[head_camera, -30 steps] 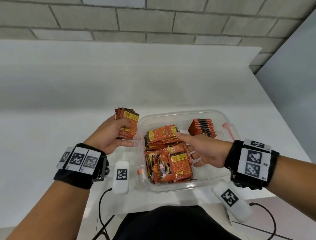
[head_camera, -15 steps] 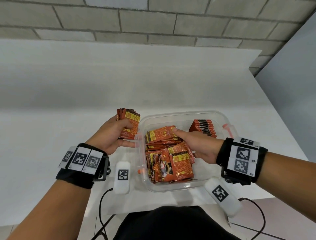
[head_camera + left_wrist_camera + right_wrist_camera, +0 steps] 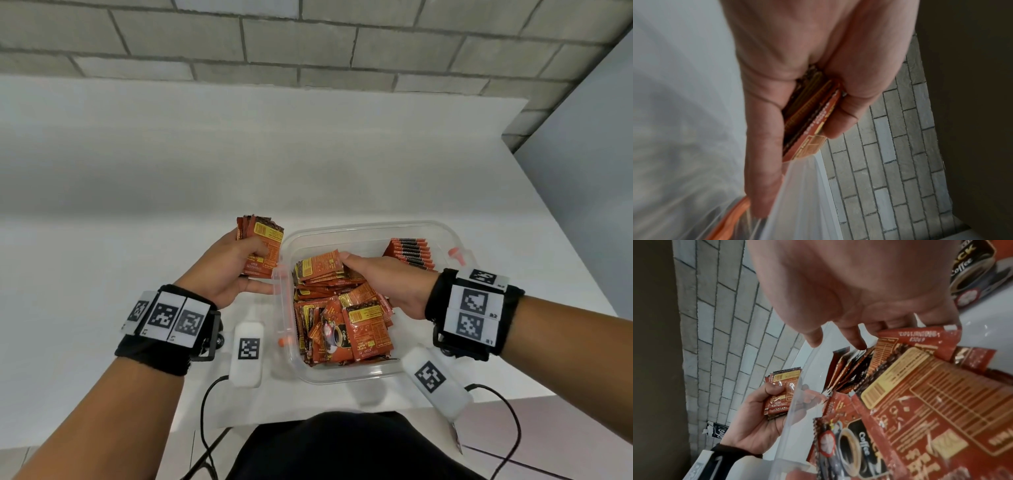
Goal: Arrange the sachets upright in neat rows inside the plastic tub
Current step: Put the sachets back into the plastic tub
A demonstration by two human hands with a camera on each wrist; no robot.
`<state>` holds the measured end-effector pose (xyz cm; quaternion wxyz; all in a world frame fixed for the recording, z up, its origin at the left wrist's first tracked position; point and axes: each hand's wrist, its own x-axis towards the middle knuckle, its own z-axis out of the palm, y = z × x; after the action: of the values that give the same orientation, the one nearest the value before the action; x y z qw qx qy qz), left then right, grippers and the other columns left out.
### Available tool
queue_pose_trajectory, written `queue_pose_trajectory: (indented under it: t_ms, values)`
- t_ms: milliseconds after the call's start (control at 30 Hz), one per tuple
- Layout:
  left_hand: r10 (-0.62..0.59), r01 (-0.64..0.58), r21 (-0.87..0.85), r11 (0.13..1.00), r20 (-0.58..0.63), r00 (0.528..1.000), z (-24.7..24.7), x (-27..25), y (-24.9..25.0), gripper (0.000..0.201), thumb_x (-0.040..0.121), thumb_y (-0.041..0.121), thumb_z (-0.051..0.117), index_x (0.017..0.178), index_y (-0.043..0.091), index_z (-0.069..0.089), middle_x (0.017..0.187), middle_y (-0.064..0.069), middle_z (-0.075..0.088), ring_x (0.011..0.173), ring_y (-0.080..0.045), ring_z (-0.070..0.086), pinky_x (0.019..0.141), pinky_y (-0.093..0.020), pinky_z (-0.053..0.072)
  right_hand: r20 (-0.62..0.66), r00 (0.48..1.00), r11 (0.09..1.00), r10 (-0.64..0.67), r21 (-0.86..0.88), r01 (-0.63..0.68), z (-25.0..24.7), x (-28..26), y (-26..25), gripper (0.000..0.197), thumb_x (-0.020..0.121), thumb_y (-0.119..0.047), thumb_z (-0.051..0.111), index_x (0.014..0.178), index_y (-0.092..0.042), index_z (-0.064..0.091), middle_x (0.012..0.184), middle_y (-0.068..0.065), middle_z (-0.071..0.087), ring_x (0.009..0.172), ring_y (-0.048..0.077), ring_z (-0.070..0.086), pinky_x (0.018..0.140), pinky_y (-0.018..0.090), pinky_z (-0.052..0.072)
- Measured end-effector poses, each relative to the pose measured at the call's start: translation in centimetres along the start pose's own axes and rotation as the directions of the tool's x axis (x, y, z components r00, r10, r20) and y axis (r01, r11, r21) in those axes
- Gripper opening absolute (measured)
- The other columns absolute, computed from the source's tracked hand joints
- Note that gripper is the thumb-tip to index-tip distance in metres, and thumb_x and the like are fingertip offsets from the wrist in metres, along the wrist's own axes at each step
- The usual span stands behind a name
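Sachets (image 3: 318, 266) atop the loose pile are now pinched by the right hand (image 3: 387, 281), moved in from the tub's (image 3: 442, 229) right side; a gathered stack (image 3: 261, 245) is gripped by the left hand (image 3: 229, 267).

white table (image 3: 137, 240) | grey brick wall (image 3: 308, 41) behind | black cables (image 3: 205, 418) at near edge

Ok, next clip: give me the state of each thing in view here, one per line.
Plastic tub: open, no lid on it, on the white table.
Loose coffee sachets: jumbled, lying flat in the tub's left part.
Upright row of sachets: standing on edge at the far right corner.
Left hand: holds a stack of sachets outside the tub.
Right hand: fingers on the top sachet; grip unclear.
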<state>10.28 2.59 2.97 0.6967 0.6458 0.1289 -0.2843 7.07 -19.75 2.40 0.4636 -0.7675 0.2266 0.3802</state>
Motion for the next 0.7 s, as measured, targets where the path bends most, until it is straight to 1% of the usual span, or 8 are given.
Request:
queue_pose_trajectory:
  t_ms: [200, 267, 300, 400, 500, 567, 633, 700]
  values:
    - [-0.008, 0.008, -0.008, 1.000, -0.002, 1.000, -0.2, -0.1, -0.1, 0.029, 0.091, 0.000, 0.044, 0.117, 0.006, 0.055, 0.100, -0.018, 0.063, 0.090, -0.034, 0.066, 0.065, -0.045, 0.060, -0.023, 0.997, 0.996, -0.080, -0.027, 0.079, -1.0, -1.2, -0.3, 0.064, 0.089, -0.067, 0.039, 0.142, -0.031, 0.041, 0.148, -0.005, 0.040, 0.136, 0.022, 0.036, 0.112, 0.044, 0.027]
    - [-0.010, 0.010, 0.005, 1.000, -0.015, 1.000, -0.5, 0.0, -0.1, 0.027, 0.091, 0.001, 0.046, 0.114, 0.008, 0.056, 0.100, -0.017, 0.065, 0.093, -0.034, 0.067, 0.071, -0.048, 0.059, -0.038, 0.987, 0.975, -0.158, -0.166, 0.150, -1.2, -2.2, -0.1, 0.058, 0.094, -0.056, 0.042, 0.144, -0.026, 0.038, 0.148, -0.003, 0.039, 0.134, 0.019, 0.037, 0.109, 0.036, 0.030]
    - [-0.010, 0.011, 0.020, 1.000, -0.027, 1.000, -0.7, 0.0, -0.1, 0.026, 0.091, 0.002, 0.046, 0.114, 0.008, 0.057, 0.101, -0.016, 0.067, 0.091, -0.033, 0.068, 0.074, -0.049, 0.058, -0.067, 0.974, 0.926, -0.217, -0.329, 0.184, -1.4, -2.8, 0.0, 0.055, 0.096, -0.048, 0.044, 0.145, -0.023, 0.037, 0.147, -0.001, 0.041, 0.132, 0.019, 0.041, 0.106, 0.031, 0.032]
    - [-0.006, 0.010, 0.059, 0.998, -0.065, 0.998, -1.3, 0.2, -0.3, 0.026, 0.091, 0.004, 0.048, 0.114, 0.010, 0.057, 0.100, -0.014, 0.069, 0.081, -0.026, 0.070, 0.075, -0.046, 0.058, -0.059, 0.906, 0.647, -0.418, -0.719, 0.252, -2.0, -4.2, 0.1, 0.042, 0.096, -0.033, 0.050, 0.136, -0.019, 0.046, 0.129, 0.005, 0.057, 0.112, 0.020, 0.056, 0.094, 0.028, 0.044]
    - [0.006, 0.001, 0.082, 0.997, -0.081, 0.997, -1.8, 0.2, -0.2, 0.026, 0.091, 0.006, 0.048, 0.114, 0.011, 0.057, 0.095, -0.011, 0.071, 0.078, -0.026, 0.071, 0.070, -0.039, 0.057, 0.061, 0.882, 0.480, -0.468, -0.820, 0.311, -2.0, -4.7, -0.4, 0.038, 0.094, -0.025, 0.055, 0.132, -0.022, 0.052, 0.125, -0.001, 0.057, 0.110, 0.016, 0.054, 0.085, 0.021, 0.038]
    - [0.019, -0.011, 0.088, 0.996, -0.089, 0.996, -1.9, 0.2, -0.1, 0.025, 0.090, 0.006, 0.048, 0.113, 0.011, 0.058, 0.091, -0.009, 0.072, 0.077, -0.026, 0.071, 0.067, -0.036, 0.055, 0.173, 0.876, 0.394, -0.450, -0.842, 0.369, -1.5, -4.5, -0.6, 0.044, 0.092, -0.020, 0.060, 0.134, -0.023, 0.049, 0.129, -0.004, 0.054, 0.115, 0.014, 0.050, 0.086, 0.020, 0.036]
    - [0.032, -0.024, 0.088, 0.996, -0.089, 0.996, -1.9, 0.1, 0.1, 0.025, 0.090, 0.006, 0.048, 0.112, 0.012, 0.059, 0.089, -0.008, 0.072, 0.074, -0.025, 0.071, 0.065, -0.034, 0.053, 0.260, 0.873, 0.356, -0.413, -0.836, 0.418, -0.8, -4.1, -0.8, 0.053, 0.089, -0.019, 0.064, 0.138, -0.023, 0.045, 0.133, -0.003, 0.051, 0.118, 0.015, 0.048, 0.092, 0.022, 0.038]
    - [0.044, -0.037, 0.088, 0.995, -0.084, 0.995, -1.7, 0.0, 0.3, 0.025, 0.090, 0.006, 0.048, 0.111, 0.012, 0.059, 0.088, -0.008, 0.072, 0.073, -0.024, 0.071, 0.064, -0.033, 0.052, 0.303, 0.875, 0.343, -0.378, -0.832, 0.436, -0.1, -3.6, -0.9, 0.055, 0.087, -0.017, 0.066, 0.137, -0.021, 0.044, 0.128, 0.000, 0.053, 0.113, 0.017, 0.050, 0.090, 0.025, 0.042]
